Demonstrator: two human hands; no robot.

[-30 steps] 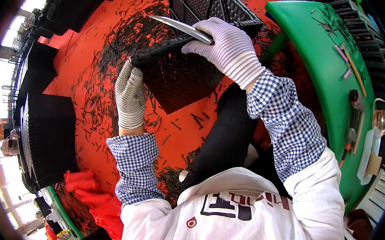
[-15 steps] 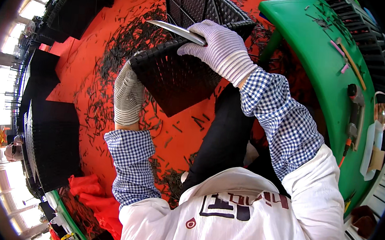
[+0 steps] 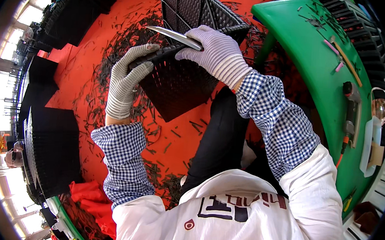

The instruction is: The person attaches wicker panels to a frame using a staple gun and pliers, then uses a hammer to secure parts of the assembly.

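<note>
1. Find the black woven box frame [image 3: 181, 90] tilted in front of the lap, above the red floor [image 3: 167, 131], one rim corner toward the left hand [image 3: 126, 77].
2. Watch the pointed silver blade [image 3: 174, 35] above the rim, aimed leftward, tip near the left fingers. Could skid along the slick strips and cut through the knit glove if pushed too hard.
3. Could also nick a wrapped rim strip, from lying so close to the weave.
4. Could let the corner swing or dip if too loosely supported on the left. Parts left thumb and fingers around that corner; cannot tell whether pressed against the rim or merely beside it.
5. Pinches the blade's rear end between thumb and fingers of the right hand [image 3: 215, 50], thumb side close to the rim.
6. Shows a slightly glossy plait of flat black strips, bound thickly along the rim. Turns nearly black on the near panel, with small reddish gaps; reveals thin straight braces across the far inner side.
7. Farther out, note loose black offcuts [image 3: 131, 35] over the floor, then, to the right, a green table [image 3: 304, 56] bearing a gray hand tool [image 3: 350, 108] and a thin wooden stick [image 3: 349, 64].
8. At far left, spot more black woven pieces [image 3: 54, 150] and a red cloth [image 3: 91, 197].
</note>
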